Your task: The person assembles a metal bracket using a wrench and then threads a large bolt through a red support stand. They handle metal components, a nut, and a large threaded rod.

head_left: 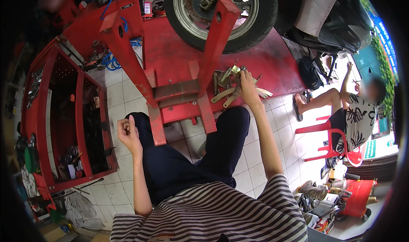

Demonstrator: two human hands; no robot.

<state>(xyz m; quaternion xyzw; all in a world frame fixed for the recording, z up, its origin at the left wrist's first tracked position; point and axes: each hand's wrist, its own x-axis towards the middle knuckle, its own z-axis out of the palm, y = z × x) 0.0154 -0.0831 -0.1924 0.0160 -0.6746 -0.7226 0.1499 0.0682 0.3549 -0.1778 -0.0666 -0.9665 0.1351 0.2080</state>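
I sit in dark trousers and a striped shirt before a red lift platform (179,54). My right hand (248,88) reaches forward onto a heap of worn metal levers and parts (232,86) lying on the platform's near edge, its fingers on them. Whether it grips one I cannot tell. My left hand (128,133) rests on my left knee with its fingers loosely curled and nothing in it. A black motorcycle wheel (221,16) stands clamped between red uprights just beyond the parts.
A red tool cart (64,114) with shelves of tools stands to my left on the white tiled floor (115,92). Another person (355,110) sits on a red plastic chair (328,139) at the right. Shoes and clutter (324,195) lie at lower right.
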